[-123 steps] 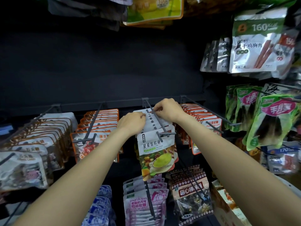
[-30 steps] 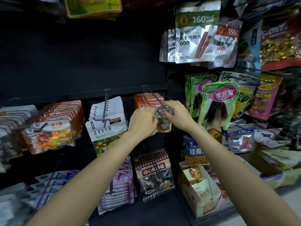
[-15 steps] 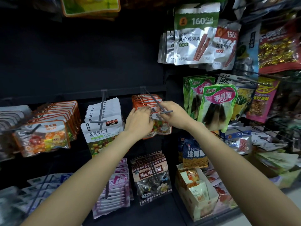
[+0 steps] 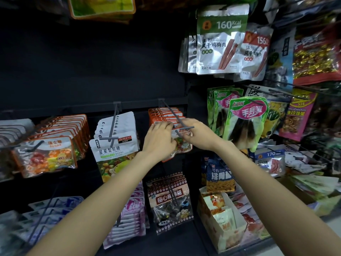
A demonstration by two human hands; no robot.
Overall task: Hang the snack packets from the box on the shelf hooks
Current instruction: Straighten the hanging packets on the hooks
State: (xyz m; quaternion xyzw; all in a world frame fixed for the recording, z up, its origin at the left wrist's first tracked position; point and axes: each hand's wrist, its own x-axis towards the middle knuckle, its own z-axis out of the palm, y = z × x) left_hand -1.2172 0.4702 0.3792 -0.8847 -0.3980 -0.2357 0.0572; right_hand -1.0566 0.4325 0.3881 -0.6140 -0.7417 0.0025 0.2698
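Shelf hook, "SUGAR" packet nearby

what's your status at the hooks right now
Both hands, left hand and right hand, grip the orange-edged packet at the hook. Packet at hook tip, not pushed back. Nothing blocking.

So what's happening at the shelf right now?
A person is stocking a snack shelf. Both hands are at one hook: the left hand and right hand grip an orange-edged candy packet at the front of its row, working it on the hook. An open cardboard box with more packets sits on the lower shelf to the right. The neighbouring white packets already hang.
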